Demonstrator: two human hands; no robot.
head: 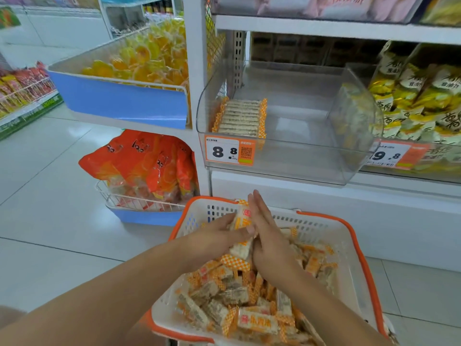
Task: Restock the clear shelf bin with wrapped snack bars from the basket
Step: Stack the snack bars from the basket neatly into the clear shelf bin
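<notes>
Orange-wrapped snack bars (241,222) pressed between left hand (216,236) and flat right hand (268,242) above the basket (349,236); left fingers apparently curl around them. Clear bin (311,156) holds one row at its left edge.

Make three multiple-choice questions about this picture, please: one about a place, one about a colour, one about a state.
1. Where in the clear bin does the row of bars lie?
A. left side
B. right side
C. on the rim

2. What colour is the rim of the basket?
A. blue
B. orange
C. green

3. What are the hands doing?
A. hanging idle
B. pressing a stack of bars between them
C. touching the price tag

Answers:
1 A, the row lies against the bin's left wall.
2 B, orange edging runs round the white basket.
3 B, the left hand and right hand hold the stack of bars above the basket.
</notes>
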